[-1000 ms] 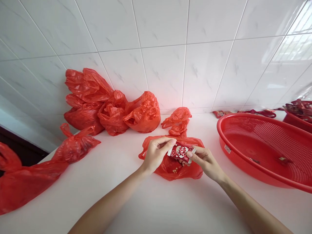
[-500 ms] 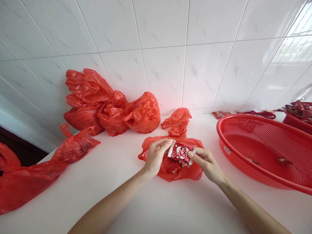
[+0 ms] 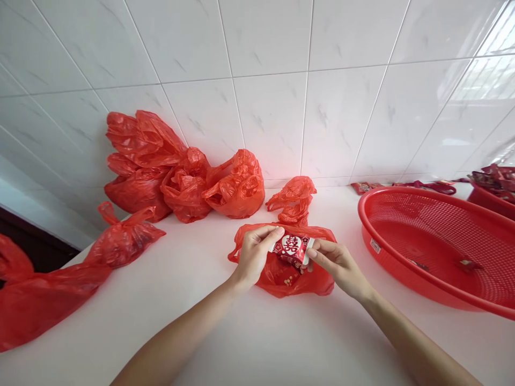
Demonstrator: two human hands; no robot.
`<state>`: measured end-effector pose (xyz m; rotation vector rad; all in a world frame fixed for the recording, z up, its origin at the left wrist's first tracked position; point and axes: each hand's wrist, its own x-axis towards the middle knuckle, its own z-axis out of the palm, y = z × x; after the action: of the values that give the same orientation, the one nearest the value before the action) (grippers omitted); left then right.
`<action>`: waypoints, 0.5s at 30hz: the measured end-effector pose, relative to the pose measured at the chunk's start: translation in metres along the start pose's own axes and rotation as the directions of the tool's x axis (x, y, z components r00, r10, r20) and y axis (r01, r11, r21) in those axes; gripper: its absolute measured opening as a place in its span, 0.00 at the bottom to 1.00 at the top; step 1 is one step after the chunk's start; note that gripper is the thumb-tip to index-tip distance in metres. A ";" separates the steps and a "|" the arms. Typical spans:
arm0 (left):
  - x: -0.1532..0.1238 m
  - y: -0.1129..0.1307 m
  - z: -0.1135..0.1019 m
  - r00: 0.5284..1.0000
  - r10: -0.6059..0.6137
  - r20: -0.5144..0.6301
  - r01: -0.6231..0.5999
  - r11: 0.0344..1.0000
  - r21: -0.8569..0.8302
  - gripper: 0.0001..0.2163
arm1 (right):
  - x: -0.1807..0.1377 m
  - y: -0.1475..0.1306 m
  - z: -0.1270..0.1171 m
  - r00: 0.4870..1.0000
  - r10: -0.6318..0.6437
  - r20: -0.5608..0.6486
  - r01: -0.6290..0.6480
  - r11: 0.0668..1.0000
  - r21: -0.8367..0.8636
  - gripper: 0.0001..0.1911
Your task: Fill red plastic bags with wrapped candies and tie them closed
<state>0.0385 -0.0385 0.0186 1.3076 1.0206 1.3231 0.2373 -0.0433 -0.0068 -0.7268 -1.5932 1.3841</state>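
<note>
A small red and white wrapped candy packet [image 3: 290,245] is stretched between my two hands, its printed face turned up. My left hand [image 3: 254,252] pinches its left end between thumb and fingers. At the other end, the white crimped edge is pinched by my right hand [image 3: 338,264]. Right below lies an opened red plastic bag [image 3: 277,289] on the white table [image 3: 193,316]. Inside the bag are more dark red packets [image 3: 290,277], partly covered by the held one.
Several filled red plastic bags [image 3: 235,187] stand along the tiled wall, with others [image 3: 120,241] on the left. A crumpled red bag [image 3: 295,195] lies behind the open one. On the right sits a big red basket [image 3: 374,273] with a few packets; a fuller red container [image 3: 486,198] stands behind it.
The candy packet has shifted slightly left and tilted between my hands. Both hands keep their pinch on it; the bags and basket stay where they were.
</note>
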 end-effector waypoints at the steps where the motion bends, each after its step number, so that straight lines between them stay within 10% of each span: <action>1: 0.000 0.000 0.001 1.000 -0.012 -0.003 0.012 1.000 -0.012 0.18 | 0.000 0.000 0.000 1.000 0.008 0.000 -0.008 1.000 0.012 0.18; 8: 0.003 -0.002 -0.001 0.998 -0.062 0.004 0.062 0.998 0.031 0.17 | 0.001 0.001 0.000 1.000 0.019 -0.025 -0.019 0.999 0.034 0.19; 15: 0.021 -0.008 -0.034 0.995 -0.019 0.101 -0.051 0.760 0.647 0.11 | 0.004 0.017 -0.007 0.997 0.005 -0.082 -0.034 0.934 -0.357 0.11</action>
<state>0.0064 -0.0142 0.0125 1.8800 1.4750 0.9122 0.2401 -0.0331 -0.0224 -1.0023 -1.8000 1.0723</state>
